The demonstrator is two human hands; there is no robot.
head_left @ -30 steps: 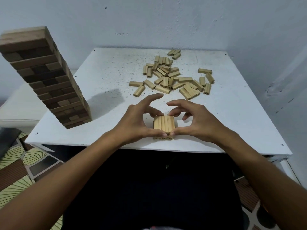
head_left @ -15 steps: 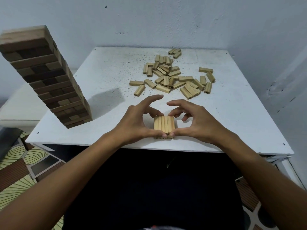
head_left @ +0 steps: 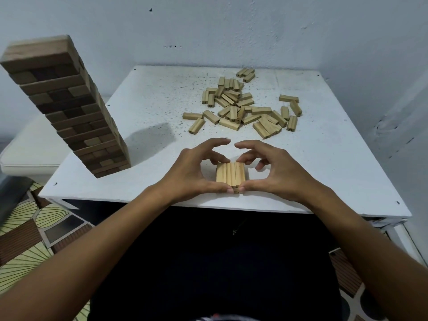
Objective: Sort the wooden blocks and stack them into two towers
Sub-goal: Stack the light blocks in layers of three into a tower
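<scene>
Squaring the base [head_left: 230, 178] right of the tower [head_left: 67, 107]; both hands [head_left: 190, 171] [head_left: 275, 172] pinch it. Next: fetch blocks [head_left: 243, 107] beyond.

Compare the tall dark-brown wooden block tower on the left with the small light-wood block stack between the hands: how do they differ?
The tall dark-brown wooden block tower has many layers; the small light-wood block stack is only starting, with a flat top row. The tower's blocks are darker and look bigger than the stack's pale ones. The tower stands untouched, while the left hand and right hand pinch the stack's near and far ends. Both sit on the white table.
</scene>
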